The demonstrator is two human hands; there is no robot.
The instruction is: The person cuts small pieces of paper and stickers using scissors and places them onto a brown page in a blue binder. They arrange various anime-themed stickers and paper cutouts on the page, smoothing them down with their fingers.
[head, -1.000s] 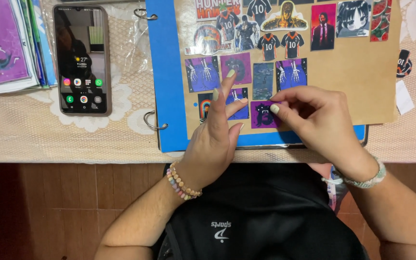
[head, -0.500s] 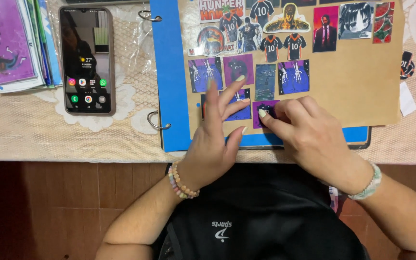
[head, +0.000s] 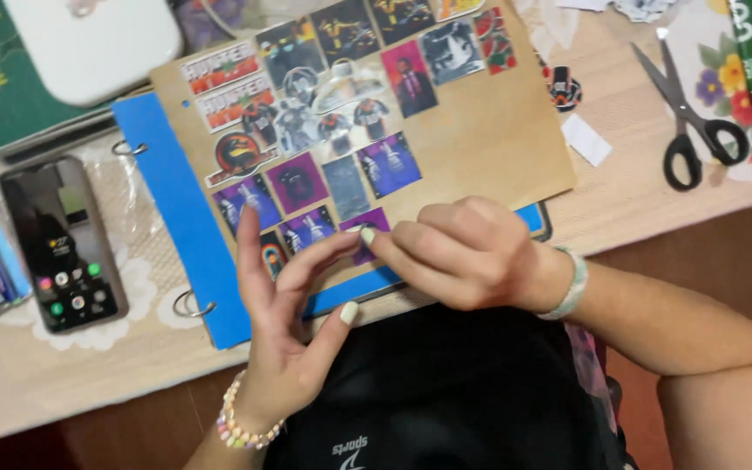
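Both hands meet over the lower edge of a brown card sheet (head: 480,148) covered with stickers, which lies on a blue ring binder (head: 176,218) on the worktop (head: 36,383). The left hand (head: 285,322) is spread wide, fingers fanned upward, its fingertip touching a small purple sticker (head: 367,233) at the bottom of the sticker rows. The right hand (head: 459,252) is curled narrow, its thumb and forefinger pinched at the same sticker's edge; whether the sticker is lifted or flat I cannot tell. Left of the binder a dark phone (head: 63,244) lies with its screen lit. Black-handled scissors (head: 685,113) lie well apart at the upper right, near a small white paper scrap (head: 587,139).
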